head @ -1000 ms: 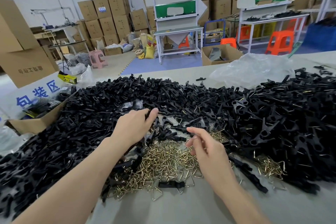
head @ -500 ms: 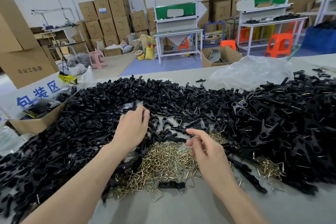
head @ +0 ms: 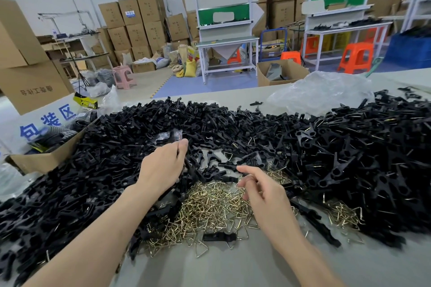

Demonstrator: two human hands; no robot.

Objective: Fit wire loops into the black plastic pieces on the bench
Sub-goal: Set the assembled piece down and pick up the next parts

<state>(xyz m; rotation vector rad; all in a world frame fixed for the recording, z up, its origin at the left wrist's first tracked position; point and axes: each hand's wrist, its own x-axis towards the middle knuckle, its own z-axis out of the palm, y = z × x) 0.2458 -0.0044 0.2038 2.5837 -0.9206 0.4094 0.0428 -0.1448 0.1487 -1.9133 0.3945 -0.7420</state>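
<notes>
Warehouse behind: stacked cardboard boxes (head: 137, 16), white work stations (head: 224, 18), orange stools (head: 354, 56). Closer in, a grey desk (head: 233, 270) buried under a wide heap of black plastic pieces (head: 81, 182), with a brassy pile of wire loops (head: 210, 209) in the gap nearest the body and a crumpled plastic bag (head: 321, 93) at the far edge.

Step in hand, by the look of it: picking out one black piece and one loop to join.

Left hand (head: 163, 168) knuckles-up at the inner edge of the heap, fingers curled down among the pieces. Clamped on a single piece or only raking through: cannot tell. Right hand (head: 265, 196) just over the far rim of the loop pile, forefinger out straight, other fingers bent, seemingly pinching one wire loop against the thumb.

To do it well: lift one piece clear rather than a tangled clump, and turn its fitting end toward the right hand. Hold the loop by a corner, square it to the piece, press home, then test with a light tug. Drop it with the fitted pieces (head: 349, 158) on the right, most likely, where wire already shows.

Black pieces touching and under the left hand. Loops directly below the right hand and nearer the body. Hands near each other but apart, with a strip of black pieces between.
</notes>
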